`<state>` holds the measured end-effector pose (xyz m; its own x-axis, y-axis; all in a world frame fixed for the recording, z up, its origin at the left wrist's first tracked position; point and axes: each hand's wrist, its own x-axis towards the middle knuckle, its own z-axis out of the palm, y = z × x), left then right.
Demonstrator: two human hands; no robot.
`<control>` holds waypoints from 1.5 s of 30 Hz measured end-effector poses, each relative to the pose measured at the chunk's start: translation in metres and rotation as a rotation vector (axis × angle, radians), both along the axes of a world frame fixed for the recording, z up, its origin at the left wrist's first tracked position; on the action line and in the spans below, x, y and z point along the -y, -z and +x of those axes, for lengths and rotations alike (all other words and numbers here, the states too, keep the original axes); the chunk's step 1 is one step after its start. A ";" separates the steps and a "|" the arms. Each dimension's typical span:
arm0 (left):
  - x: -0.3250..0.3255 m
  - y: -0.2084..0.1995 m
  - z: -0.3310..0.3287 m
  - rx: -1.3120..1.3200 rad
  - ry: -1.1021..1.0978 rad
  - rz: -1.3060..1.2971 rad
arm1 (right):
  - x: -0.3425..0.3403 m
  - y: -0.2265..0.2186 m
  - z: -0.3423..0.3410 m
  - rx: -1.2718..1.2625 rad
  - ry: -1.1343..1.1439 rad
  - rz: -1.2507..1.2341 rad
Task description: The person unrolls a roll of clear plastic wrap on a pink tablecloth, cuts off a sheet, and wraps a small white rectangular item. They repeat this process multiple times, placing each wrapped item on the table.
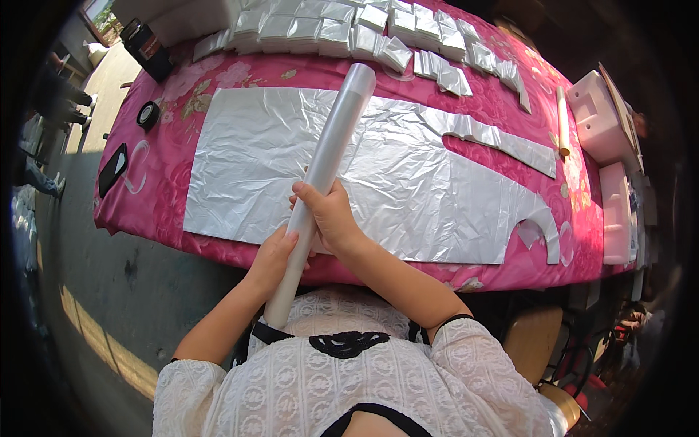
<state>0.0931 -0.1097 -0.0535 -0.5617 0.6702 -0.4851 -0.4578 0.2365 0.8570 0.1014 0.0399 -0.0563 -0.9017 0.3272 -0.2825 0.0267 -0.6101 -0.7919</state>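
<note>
Both of my hands are wrapped round a long, pale roll of plastic film [342, 116], which slants from my waist up over the table. My left hand [272, 256] grips it lower down, close to my body. Higher up, my right hand [332, 215] holds it with the thumb along its near side. Under the roll lies a stack or sheet of thin white plastic aprons [247, 167], spread flat and wrinkled. Its curved cutouts and straps point to the right, and the roll hides part of its middle.
A pink flowered cloth [182, 87] covers the table. Folded plastic packets [331, 36] stand in rows along the back. At the left are a dark jar [145, 49], a tape roll [148, 115] and a phone [113, 170]. White foam boxes [615, 211] stand right, near a thin tube [563, 120].
</note>
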 end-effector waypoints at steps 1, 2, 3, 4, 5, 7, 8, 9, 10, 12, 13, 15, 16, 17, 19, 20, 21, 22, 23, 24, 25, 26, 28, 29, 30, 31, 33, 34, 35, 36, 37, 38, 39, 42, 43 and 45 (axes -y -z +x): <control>0.008 -0.001 -0.001 0.195 0.016 0.011 | -0.004 0.002 -0.002 0.010 0.001 -0.027; 0.016 -0.003 -0.001 0.388 0.035 0.021 | -0.013 0.003 -0.006 0.000 0.025 -0.045; 0.022 -0.006 0.000 0.413 0.055 -0.013 | -0.030 0.003 -0.013 -0.009 0.049 -0.062; 0.029 -0.008 0.003 0.441 0.077 -0.043 | -0.049 0.003 -0.020 -0.014 0.073 -0.076; 0.036 -0.008 0.005 0.468 0.098 -0.076 | -0.072 0.003 -0.025 0.007 0.082 -0.064; 0.053 -0.006 0.005 0.455 0.220 -0.015 | -0.119 0.009 -0.034 0.026 0.188 0.021; 0.059 -0.003 0.006 0.449 0.280 0.018 | -0.137 0.013 -0.038 0.025 0.284 0.099; 0.065 0.001 0.009 0.520 0.241 0.042 | -0.153 0.009 -0.036 0.088 0.205 0.225; 0.071 0.005 0.011 0.547 0.249 0.053 | -0.164 0.003 -0.032 0.151 0.124 0.346; 0.080 0.014 0.012 0.602 0.272 0.073 | -0.170 -0.003 -0.025 0.226 -0.097 0.468; 0.082 0.015 0.013 0.630 0.258 0.081 | -0.169 -0.004 -0.022 0.258 -0.202 0.536; 0.083 0.015 0.016 0.687 0.230 0.095 | -0.161 -0.011 -0.018 0.314 -0.412 0.655; 0.085 0.018 0.015 0.702 0.233 0.107 | -0.157 -0.010 -0.018 0.338 -0.465 0.723; 0.086 0.022 0.015 0.716 0.236 0.118 | -0.154 -0.013 -0.018 0.346 -0.525 0.712; 0.087 0.025 0.013 0.735 0.240 0.126 | -0.149 -0.017 -0.018 0.335 -0.616 0.683; 0.086 0.026 0.013 0.740 0.242 0.122 | -0.147 -0.016 -0.018 0.317 -0.648 0.666; 0.086 0.026 0.012 0.745 0.243 0.120 | -0.147 -0.015 -0.018 0.298 -0.679 0.650; 0.084 0.024 0.012 0.724 0.249 0.132 | -0.148 -0.013 -0.018 0.273 -0.671 0.654; 0.081 0.022 0.012 0.704 0.255 0.144 | -0.150 -0.011 -0.018 0.249 -0.662 0.659; 0.079 0.019 0.010 0.683 0.261 0.157 | -0.152 -0.009 -0.019 0.225 -0.653 0.664; 0.078 0.017 0.008 0.667 0.271 0.136 | -0.156 -0.007 -0.018 0.202 -0.644 0.667; 0.078 0.014 0.005 0.650 0.281 0.116 | -0.160 -0.006 -0.019 0.211 -0.598 0.700; 0.082 0.014 0.005 0.625 0.297 0.080 | -0.175 -0.004 -0.021 0.231 -0.509 0.769; 0.089 0.015 0.005 0.614 0.302 0.063 | -0.188 -0.007 -0.021 0.265 -0.421 0.805; 0.098 0.016 0.004 0.602 0.308 0.046 | -0.204 -0.009 -0.021 0.298 -0.334 0.839; 0.109 0.019 0.001 0.650 0.326 0.042 | -0.225 -0.010 -0.018 0.316 -0.254 0.880; 0.139 0.021 -0.005 0.665 0.393 -0.030 | -0.274 -0.006 -0.008 0.344 -0.136 0.900; 0.152 0.020 -0.010 0.669 0.424 -0.066 | -0.298 -0.004 -0.002 0.350 -0.097 0.883; 0.166 0.020 -0.018 0.629 0.467 -0.102 | -0.318 -0.006 0.003 0.358 -0.097 0.931; 0.175 0.018 -0.031 0.589 0.525 -0.143 | -0.334 -0.007 0.012 0.374 -0.084 0.975; 0.180 0.013 -0.034 0.549 0.565 -0.184 | -0.338 -0.010 0.014 0.384 -0.085 1.019; 0.177 0.004 -0.037 0.494 0.617 -0.218 | -0.336 -0.009 0.011 0.370 -0.102 1.019; 0.170 -0.006 -0.047 0.440 0.670 -0.254 | -0.333 -0.008 0.007 0.357 -0.118 1.019; 0.103 -0.043 -0.078 0.001 0.898 -0.291 | -0.304 -0.013 -0.006 0.369 -0.182 0.987; 0.074 -0.051 -0.083 -0.238 0.915 -0.219 | -0.291 -0.016 -0.010 0.384 -0.196 0.969; 0.024 -0.063 -0.084 -0.611 0.915 -0.250 | -0.269 -0.019 -0.023 0.345 -0.302 1.013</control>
